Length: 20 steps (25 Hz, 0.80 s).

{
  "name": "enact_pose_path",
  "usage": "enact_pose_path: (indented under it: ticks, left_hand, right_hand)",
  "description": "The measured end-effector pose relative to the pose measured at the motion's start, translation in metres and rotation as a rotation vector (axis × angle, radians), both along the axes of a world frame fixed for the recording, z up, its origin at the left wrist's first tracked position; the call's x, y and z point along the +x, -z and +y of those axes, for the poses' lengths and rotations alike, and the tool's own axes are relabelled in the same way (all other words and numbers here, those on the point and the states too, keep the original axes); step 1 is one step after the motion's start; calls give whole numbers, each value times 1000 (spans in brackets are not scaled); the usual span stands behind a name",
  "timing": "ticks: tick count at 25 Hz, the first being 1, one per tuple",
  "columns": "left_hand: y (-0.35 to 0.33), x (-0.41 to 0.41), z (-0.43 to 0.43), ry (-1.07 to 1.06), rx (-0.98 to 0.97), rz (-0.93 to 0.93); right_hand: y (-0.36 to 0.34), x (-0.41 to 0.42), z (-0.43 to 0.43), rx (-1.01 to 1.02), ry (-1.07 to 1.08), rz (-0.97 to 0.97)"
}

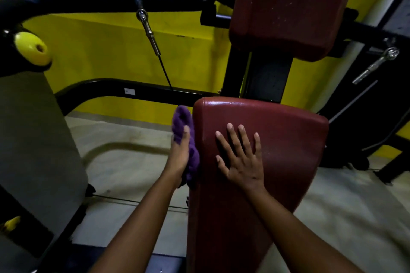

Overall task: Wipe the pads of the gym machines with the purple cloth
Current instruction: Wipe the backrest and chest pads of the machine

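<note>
Now we rest our right hand (243,159) flat, fingers spread, on the near red pad (277,139). At nine o'clock from it, our left hand (180,153) is closed around the purple cloth (185,126), pressing it on the pad's left edge. The cloth is bunched, so it could slip off toward the floor (124,150). At twelve o'clock, the upper pad (288,6) looks speckled, probably unwiped.

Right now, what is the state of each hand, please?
Left hand: closed on the purple cloth, pressing it against the left side of the lower red pad.
Right hand: open, flat on that pad, holding nothing.
</note>
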<state>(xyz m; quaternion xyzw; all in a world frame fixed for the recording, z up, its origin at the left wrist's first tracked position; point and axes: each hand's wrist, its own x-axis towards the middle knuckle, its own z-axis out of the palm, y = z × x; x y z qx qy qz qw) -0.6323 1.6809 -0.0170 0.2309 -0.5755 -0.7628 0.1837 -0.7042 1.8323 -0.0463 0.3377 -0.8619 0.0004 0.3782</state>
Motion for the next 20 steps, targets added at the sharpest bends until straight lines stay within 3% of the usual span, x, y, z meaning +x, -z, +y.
enact_pose_path:
  ticks: [2,7,11,17,20]
  left_hand:
    - [-5,-17,-1,7,-231,-1]
    - [-4,-45,-4,-148,-429,-87]
    - [38,-23,15,-229,-286,-155]
    - [124,5,32,-152,-25,-243]
    - [135,3,24,-126,45,-183]
  right_hand:
    - [8,-1,-1,-31,6,100]
    - [15,-7,-3,-64,-29,180]
    - [15,-7,-5,-99,-47,217]
    - [11,-6,-5,-113,-71,207]
    - [23,2,6,-132,-186,148]
